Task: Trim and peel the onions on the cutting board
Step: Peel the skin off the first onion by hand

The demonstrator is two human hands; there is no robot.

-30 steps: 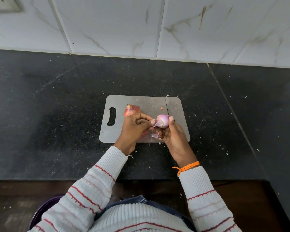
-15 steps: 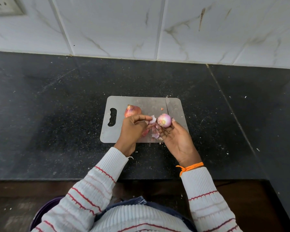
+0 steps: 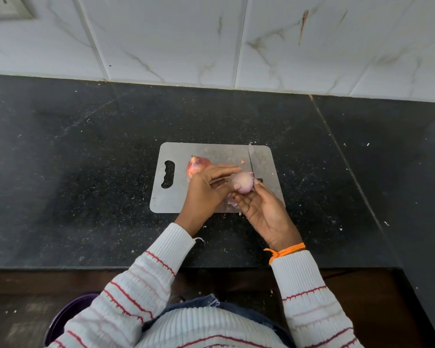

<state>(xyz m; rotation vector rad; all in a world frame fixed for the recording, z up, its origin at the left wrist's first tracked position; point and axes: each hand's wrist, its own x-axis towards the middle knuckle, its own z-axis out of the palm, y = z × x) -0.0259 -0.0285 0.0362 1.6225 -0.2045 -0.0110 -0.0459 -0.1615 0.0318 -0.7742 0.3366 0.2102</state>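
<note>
Pale-purple peeled onion (image 3: 244,182) sits over the cutting board (image 3: 176,199), cupped in right hand (image 3: 264,212) fingertips. Left hand (image 3: 206,189), fingers extended, touches it; grasp uncertain. Judged step: stripping residual skin. Next: unpeeled onion (image 3: 197,165) requires trimming with knife (image 3: 254,160).

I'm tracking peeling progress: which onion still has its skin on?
The reddish-brown onion lying on the grey cutting board behind the left hand; the pale pink peeled onion sits in the right hand.

Single head cam, looked forward and steeply down, close over the counter's (image 3: 86,172) front edge; tiled wall (image 3: 261,41) at frame top, cutting board (image 3: 176,197) near centre.
</note>
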